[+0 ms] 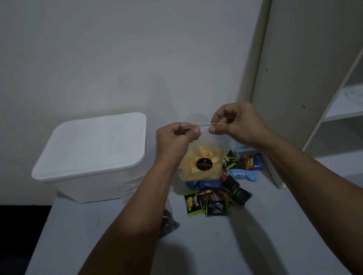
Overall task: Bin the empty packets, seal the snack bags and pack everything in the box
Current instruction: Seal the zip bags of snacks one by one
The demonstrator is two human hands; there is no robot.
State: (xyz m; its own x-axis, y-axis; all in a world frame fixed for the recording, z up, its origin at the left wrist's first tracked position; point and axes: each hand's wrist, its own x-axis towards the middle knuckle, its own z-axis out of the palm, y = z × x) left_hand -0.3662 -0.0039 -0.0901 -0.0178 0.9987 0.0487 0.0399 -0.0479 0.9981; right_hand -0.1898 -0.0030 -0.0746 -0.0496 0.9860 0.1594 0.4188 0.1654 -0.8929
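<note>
Nearest the camera, both forearms reach out over the grey bench (220, 251). A dark crumpled wrapper (168, 222) lies half hidden under the left forearm; I cannot tell whether it is empty.

Next, a heap of small snack packets (218, 198) on the bench, green-black, orange and blue. Legible: "Nextar" on the green packet (193, 204) and again on an orange-brown packet (250, 162) further back.

Above the heap, a clear zip bag (200, 158) of pale yellow chips is held up off the bench. Its round black label carries gold print too small to read. The left hand (174, 141) pinches the left end of the zip strip; the right hand (236, 125) pinches it just to the right, thumb against forefinger. Judged step: sealing this bag.

Risks:
- Strip misaligned between pinches, leaving a gap, so chips could spill once packed.
- Trapped air makes a puffy bag and could pop the seal in the box.
- Pressing low on the bag could crush the chips.

Furthest back, the white box (92, 160) stands at the left against the wall, lid on; it must be opened before packing. A white shelf unit (352, 107) stands to the right.
</note>
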